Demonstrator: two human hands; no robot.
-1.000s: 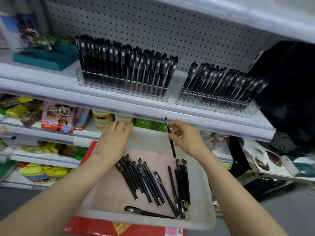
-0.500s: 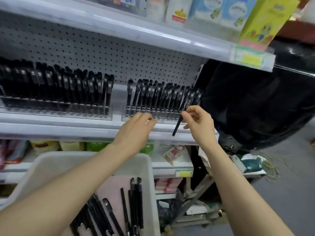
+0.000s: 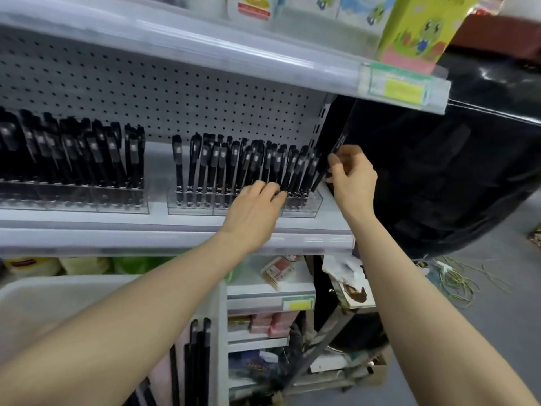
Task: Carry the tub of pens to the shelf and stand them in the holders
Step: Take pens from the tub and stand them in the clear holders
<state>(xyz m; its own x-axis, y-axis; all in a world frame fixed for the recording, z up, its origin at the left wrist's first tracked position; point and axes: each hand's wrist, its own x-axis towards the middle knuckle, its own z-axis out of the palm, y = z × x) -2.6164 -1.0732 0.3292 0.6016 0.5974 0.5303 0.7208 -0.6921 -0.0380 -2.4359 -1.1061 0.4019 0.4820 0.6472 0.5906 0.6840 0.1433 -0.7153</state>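
Shelf (image 3: 175, 221), label (image 3: 401, 89) unreadable, right fingers (image 3: 336, 164) pinching pen (image 3: 339, 143), left fingers (image 3: 272, 190) loose at holder (image 3: 193, 208)

A white pegboard wall (image 3: 175, 92) stands behind; black sheeting (image 3: 439, 177) hangs right above grey floor (image 3: 503, 341).

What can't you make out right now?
Head view only.
- Pen lower end: behind right hand, lost among dark pens.
- Free slots in right holder: hidden by pens and left hand.
- Tub contents: covered by left arm, cut by bottom edge.
- Left holder: blurred, cut by left edge.
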